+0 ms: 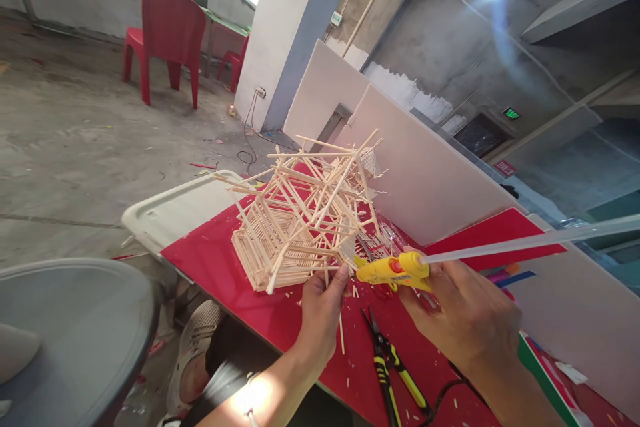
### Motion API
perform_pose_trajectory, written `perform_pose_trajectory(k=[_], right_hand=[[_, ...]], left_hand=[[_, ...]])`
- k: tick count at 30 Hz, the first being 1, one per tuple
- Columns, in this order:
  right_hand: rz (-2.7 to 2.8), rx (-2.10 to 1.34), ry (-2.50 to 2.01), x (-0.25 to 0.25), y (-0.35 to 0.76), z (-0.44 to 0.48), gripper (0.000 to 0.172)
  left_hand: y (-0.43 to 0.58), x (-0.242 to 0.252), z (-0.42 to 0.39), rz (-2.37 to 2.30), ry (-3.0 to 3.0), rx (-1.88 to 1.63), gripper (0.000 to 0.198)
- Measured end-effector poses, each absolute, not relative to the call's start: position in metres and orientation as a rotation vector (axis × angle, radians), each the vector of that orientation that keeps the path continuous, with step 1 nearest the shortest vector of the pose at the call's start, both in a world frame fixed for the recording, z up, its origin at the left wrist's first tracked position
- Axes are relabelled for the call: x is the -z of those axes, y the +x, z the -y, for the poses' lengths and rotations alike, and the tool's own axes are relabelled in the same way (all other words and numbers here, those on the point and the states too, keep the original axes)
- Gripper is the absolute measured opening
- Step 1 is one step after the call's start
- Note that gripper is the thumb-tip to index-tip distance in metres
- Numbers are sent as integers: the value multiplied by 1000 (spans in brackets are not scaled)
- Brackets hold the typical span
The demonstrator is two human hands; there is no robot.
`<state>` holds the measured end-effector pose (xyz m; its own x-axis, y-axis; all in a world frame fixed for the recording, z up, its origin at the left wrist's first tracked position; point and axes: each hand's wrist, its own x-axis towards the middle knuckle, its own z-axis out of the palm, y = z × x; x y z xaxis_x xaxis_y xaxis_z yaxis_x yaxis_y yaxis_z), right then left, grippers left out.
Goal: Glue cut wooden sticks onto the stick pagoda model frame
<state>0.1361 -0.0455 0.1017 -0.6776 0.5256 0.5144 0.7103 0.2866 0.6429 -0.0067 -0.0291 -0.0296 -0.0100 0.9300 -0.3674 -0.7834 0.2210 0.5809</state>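
A model built of thin wooden sticks [295, 213] stands on a red board [280, 310]. My left hand [323, 307] pinches a stick at the model's near lower corner, thumb and fingers pressed together. Wrapped round a yellow glue gun [395, 269], my right hand [457, 313] is just right of the model. The gun's nozzle points left, close to my left fingertips; whether it touches the sticks I cannot tell. A long translucent glue stick [520, 240] juts from its back end. Pliers with black and yellow handles [387, 363] lie below, between my two hands.
Loose stick pieces lie behind the gun. A round grey table [75, 340] is at the left, a white tray-like surface [175, 207] beyond the board. White panels [400, 167] stand behind. A red chair [173, 30] is further back. A cable runs near my right wrist.
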Motion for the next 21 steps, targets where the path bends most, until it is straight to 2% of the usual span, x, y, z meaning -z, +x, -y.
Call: perform_pose_trajectory(k=[12,21], right_hand=[[2348,1348,-1154,-101,138,46,25],[2353,1307,-1151,-102,136,47,23]], left_hand=[[-9,28,30,-796,215,-1344,39],[-17,20,35,-785,210,-1328,28]])
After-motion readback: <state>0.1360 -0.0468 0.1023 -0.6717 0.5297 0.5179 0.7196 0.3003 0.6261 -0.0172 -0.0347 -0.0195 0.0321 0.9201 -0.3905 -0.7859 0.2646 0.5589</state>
